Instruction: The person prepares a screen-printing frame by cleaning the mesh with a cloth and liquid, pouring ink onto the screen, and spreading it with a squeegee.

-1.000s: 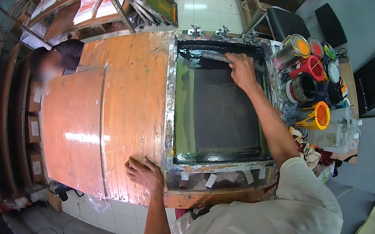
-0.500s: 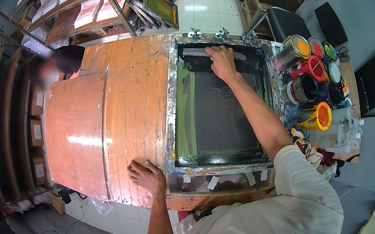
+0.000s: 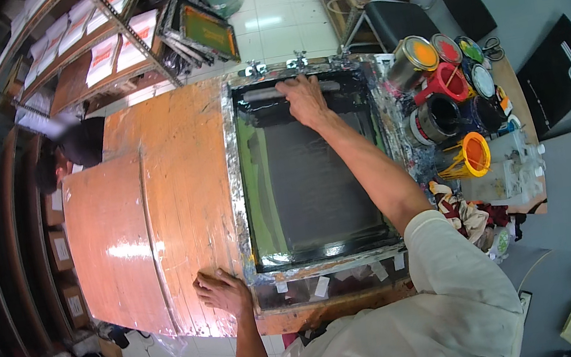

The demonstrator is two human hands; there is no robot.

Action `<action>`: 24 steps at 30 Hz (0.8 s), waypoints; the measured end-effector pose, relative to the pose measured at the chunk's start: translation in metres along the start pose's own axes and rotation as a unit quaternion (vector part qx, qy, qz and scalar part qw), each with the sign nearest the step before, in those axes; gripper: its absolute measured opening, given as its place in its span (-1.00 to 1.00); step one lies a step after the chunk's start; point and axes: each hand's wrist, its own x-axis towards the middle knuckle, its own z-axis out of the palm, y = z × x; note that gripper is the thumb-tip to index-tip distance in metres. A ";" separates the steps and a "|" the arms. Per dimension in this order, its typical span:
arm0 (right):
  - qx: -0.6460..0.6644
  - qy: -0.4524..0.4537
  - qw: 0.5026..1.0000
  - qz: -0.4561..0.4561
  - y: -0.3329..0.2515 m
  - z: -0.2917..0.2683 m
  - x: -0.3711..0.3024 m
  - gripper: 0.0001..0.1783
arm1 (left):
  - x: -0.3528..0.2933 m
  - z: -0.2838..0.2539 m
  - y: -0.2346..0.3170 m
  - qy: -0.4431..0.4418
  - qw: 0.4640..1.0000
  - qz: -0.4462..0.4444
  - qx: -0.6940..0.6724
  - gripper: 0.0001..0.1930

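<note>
- Gripping squeegee (image 3: 260,95) with right hand (image 3: 303,97), fingers closed over the bar; cannot tell thumb placement.
- Crossing the squeegee near its middle, bar ends jutting out left and right of the knuckles.
- Holding it crosswise inside the far end of the screen frame (image 3: 236,186), near the far rim, amid a band of wet black ink (image 3: 268,114).
- Reaching over dark mesh (image 3: 316,188) with right forearm (image 3: 376,168); green strip (image 3: 264,211) along the mesh's left side.
- Resting left hand (image 3: 223,293) on wooden table (image 3: 188,193), fingers slightly apart, a bit curled, touching wood near the front edge; left of the frame's near corner, well apart from squeegee.
- Mounted at the frame's far edge: metal clamps (image 3: 297,60).
- Stuck along the near edge: pale tape pieces (image 3: 322,287).
- Clustered right of the frame: silver can (image 3: 400,72) with orange-yellow top, red pot (image 3: 443,85), dark ink can (image 3: 434,121), yellow-rimmed pot (image 3: 472,154) holding orange ink, scissors (image 3: 493,49).
- Heaped nearer, same side: rags (image 3: 470,216).
- Lying farther left on table: thin brown board (image 3: 107,227).
- Visible beyond that: co-worker in dark clothing (image 3: 86,142).
</note>
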 end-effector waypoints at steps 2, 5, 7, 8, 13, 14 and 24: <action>0.025 -0.011 0.999 -0.025 0.006 -0.003 -0.014 -0.58 | -0.002 0.000 -0.002 -0.003 1.000 -0.003 0.009 -0.39; 0.014 0.009 0.998 -0.053 0.033 -0.020 -0.019 -0.54 | -0.001 0.000 0.001 0.003 1.000 0.005 0.011 -0.38; 0.006 0.027 1.000 -0.015 0.051 -0.016 -0.032 -0.50 | -0.002 0.000 0.002 0.000 1.000 0.004 0.016 -0.37; -0.013 0.052 0.999 -0.005 0.055 -0.008 -0.039 -0.49 | -0.002 0.000 0.004 -0.002 1.000 0.000 0.018 -0.37; -0.011 0.023 0.999 0.037 0.022 -0.012 -0.051 -0.52 | -0.001 0.003 0.001 0.003 1.000 -0.007 0.027 -0.36; 0.002 -0.012 0.999 0.040 0.013 -0.019 -0.047 -0.53 | -0.002 0.003 -0.002 0.004 0.999 -0.006 0.032 -0.36; 0.050 0.041 0.998 0.016 0.021 -0.040 -0.091 -0.45 | -0.002 0.004 -0.004 0.018 1.000 0.017 0.009 -0.39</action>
